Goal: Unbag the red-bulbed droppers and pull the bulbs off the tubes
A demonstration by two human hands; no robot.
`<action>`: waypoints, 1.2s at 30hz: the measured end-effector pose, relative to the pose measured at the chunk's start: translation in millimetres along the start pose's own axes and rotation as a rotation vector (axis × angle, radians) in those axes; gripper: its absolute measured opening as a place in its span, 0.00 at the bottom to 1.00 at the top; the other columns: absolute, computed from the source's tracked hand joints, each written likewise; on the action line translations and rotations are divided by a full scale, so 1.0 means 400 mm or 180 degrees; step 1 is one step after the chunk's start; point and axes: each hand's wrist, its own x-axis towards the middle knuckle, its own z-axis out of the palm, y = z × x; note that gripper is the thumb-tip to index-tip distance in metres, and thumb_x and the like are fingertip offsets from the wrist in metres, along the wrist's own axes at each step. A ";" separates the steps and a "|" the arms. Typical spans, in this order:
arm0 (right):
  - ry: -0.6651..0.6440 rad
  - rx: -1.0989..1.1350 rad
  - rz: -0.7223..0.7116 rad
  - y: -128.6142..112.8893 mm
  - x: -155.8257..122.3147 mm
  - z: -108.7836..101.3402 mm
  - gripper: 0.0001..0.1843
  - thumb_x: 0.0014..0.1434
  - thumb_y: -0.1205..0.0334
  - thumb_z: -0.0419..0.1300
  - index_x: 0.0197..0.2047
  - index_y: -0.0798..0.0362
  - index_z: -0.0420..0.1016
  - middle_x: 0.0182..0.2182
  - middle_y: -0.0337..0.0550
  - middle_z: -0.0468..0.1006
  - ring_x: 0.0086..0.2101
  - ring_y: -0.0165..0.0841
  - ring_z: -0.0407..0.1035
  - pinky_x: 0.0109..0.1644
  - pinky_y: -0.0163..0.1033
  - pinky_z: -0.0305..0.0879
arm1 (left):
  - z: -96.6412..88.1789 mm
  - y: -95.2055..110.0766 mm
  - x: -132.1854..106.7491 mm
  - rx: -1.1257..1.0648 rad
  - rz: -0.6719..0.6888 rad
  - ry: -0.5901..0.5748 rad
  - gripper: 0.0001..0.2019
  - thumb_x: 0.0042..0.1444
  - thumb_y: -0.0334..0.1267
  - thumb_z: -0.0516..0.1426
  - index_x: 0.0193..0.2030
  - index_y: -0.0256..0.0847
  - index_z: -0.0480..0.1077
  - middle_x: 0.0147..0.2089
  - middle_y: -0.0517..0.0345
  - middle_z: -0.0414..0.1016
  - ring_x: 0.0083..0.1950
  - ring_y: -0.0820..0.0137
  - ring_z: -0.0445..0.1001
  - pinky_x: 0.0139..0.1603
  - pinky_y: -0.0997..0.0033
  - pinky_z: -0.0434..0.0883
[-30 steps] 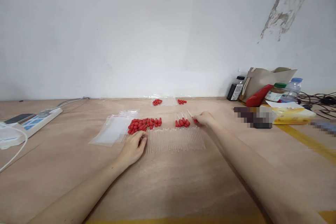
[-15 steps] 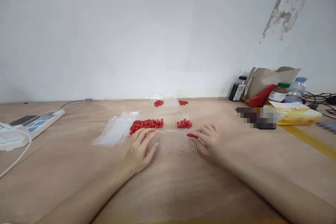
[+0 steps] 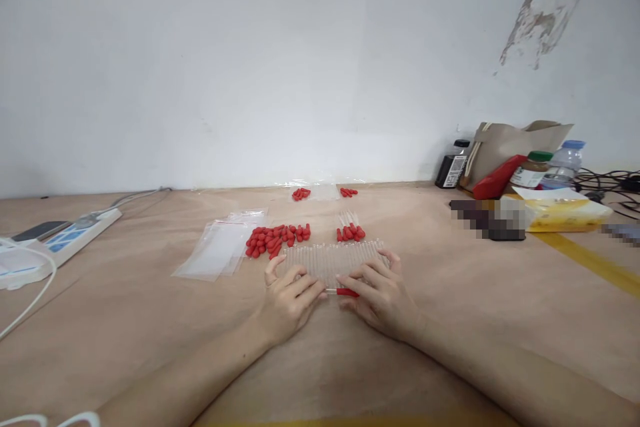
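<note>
My left hand pinches the thin clear dropper tube near the front edge of a row of similar clear tubes. My right hand closes on the red rubber bulb at the tube's right end. The tube and bulb lie level and in line, the bulb over the tube's end; how deep it sits is hidden. Beyond my left hand lies a pile of loose red bulbs. Several droppers with red bulbs lie beyond the row, their thin tubes pointing away.
Clear zip bags lie at left, beside a power strip and phone. Near the wall is a clear bag with red bulbs at its sides. At right stand a black bottle, a jar and a yellow tissue pack.
Both hands have come closer to me and toward each other, to the near edge of the tube row. The red bulb moved from the row's right side to its front, now in line with a tube.
</note>
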 end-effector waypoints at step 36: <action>0.0267 0.0641 0.0557 0.087 -0.046 -0.028 0.14 0.56 0.66 0.53 0.47 0.51 0.68 0.31 0.43 0.70 0.30 0.28 0.64 0.34 0.34 0.62 | -0.065 -0.149 -0.041 0.0146 -0.1052 -0.0349 0.12 0.59 0.33 0.45 0.45 0.39 0.66 0.35 0.55 0.69 0.33 0.72 0.69 0.33 0.75 0.66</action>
